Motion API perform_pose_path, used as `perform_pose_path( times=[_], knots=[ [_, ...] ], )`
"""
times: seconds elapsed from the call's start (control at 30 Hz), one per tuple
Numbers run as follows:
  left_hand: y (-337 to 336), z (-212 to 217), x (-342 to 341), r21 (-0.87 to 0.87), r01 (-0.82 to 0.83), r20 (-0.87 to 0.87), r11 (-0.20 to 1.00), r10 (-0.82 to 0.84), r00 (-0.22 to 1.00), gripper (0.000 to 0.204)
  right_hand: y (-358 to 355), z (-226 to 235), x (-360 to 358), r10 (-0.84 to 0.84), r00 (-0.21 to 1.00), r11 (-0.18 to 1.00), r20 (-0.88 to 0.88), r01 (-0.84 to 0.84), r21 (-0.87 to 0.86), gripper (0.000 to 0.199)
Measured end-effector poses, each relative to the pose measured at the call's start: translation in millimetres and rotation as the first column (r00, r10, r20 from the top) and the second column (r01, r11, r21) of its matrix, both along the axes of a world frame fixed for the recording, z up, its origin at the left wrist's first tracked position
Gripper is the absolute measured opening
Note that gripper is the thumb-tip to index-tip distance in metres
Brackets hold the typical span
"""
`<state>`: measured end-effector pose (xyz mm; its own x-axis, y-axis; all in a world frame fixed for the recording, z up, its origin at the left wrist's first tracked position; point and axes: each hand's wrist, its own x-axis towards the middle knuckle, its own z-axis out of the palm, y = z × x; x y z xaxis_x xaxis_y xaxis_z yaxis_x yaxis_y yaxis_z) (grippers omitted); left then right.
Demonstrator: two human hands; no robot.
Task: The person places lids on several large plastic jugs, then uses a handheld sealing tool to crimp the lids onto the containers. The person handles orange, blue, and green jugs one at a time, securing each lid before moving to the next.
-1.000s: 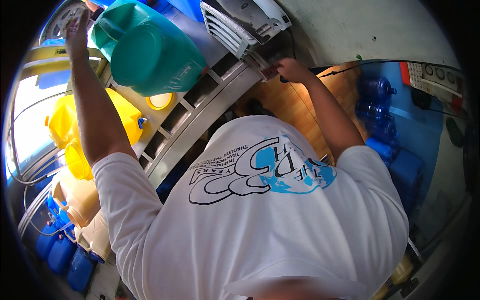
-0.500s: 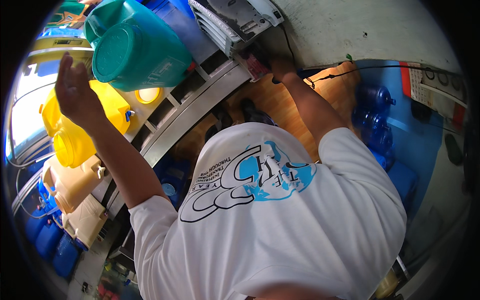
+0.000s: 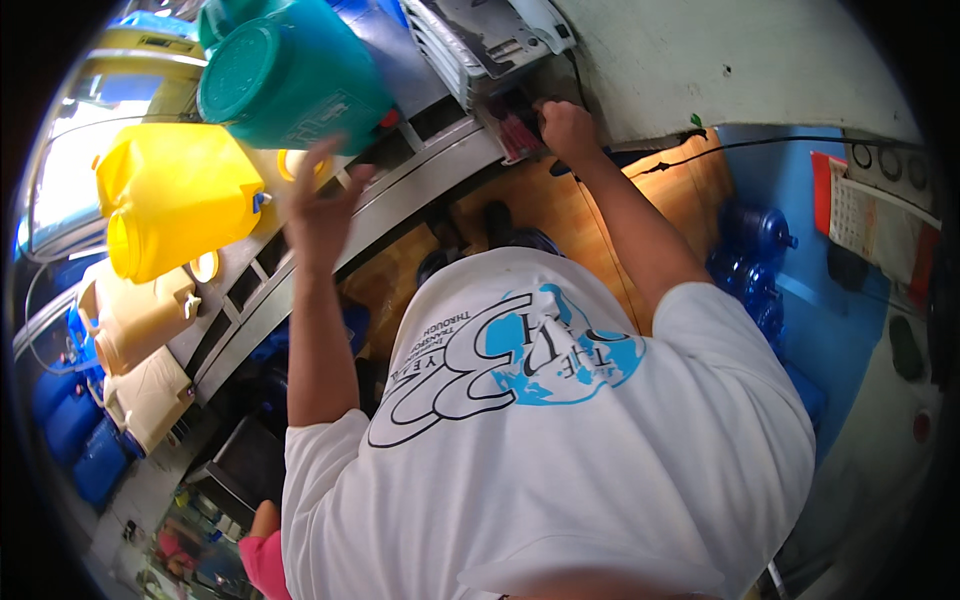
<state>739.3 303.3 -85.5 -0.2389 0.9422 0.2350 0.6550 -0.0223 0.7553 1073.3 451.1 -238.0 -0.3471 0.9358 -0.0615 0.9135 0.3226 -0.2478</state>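
My left hand (image 3: 320, 205) is raised in the air with its fingers spread and nothing in it. It hovers just below a large teal round container (image 3: 290, 85) and over the metal rack rail (image 3: 420, 195). My right hand (image 3: 565, 125) reaches far forward with fingers curled on a dark red part (image 3: 515, 130) under a white slatted unit (image 3: 480, 35). My white printed shirt fills the lower middle of the view.
A yellow jug (image 3: 175, 200) and beige jugs (image 3: 140, 315) lie on the rack at left, with blue containers (image 3: 70, 425) below. Blue water bottles (image 3: 760, 235) stand right of a wooden floor panel (image 3: 560, 215). A black cable (image 3: 760, 145) runs right. A person in pink (image 3: 265, 560) is at bottom left.
My left hand has come down and rightward from the upper left, past the yellow jug, to below the teal container. My right hand has stayed at the slatted unit.
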Motion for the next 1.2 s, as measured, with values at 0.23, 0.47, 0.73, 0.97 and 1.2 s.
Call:
perform_pose_path(
  times=[0.23,0.47,0.73,0.97,1.2],
  knots=[
    [12,-18,60,-0.243,0.337,0.166,0.91,-0.303,0.938,0.044,-38,150,-76,0.466,0.604,0.827,-0.646,-0.556,0.077,0.02],
    [18,14,7,0.097,0.202,0.628,0.975,-0.217,0.747,0.023,-39,186,-132,0.037,0.507,0.765,-0.861,-0.569,-0.302,0.032],
    [26,71,-110,0.105,0.277,0.88,0.955,-0.219,0.421,0.066,22,214,-200,0.608,0.703,0.711,-0.369,-0.274,0.648,0.01],
    [103,65,-164,0.063,-0.109,0.226,0.992,0.092,0.97,0.058,86,198,-259,0.453,0.876,0.814,0.167,-0.483,0.323,0.029],
    [146,64,-200,-0.281,-0.145,-0.055,0.949,0.135,0.989,0.065,130,221,-288,0.397,0.786,0.913,-0.474,-0.391,0.118,0.026]
  ],
)
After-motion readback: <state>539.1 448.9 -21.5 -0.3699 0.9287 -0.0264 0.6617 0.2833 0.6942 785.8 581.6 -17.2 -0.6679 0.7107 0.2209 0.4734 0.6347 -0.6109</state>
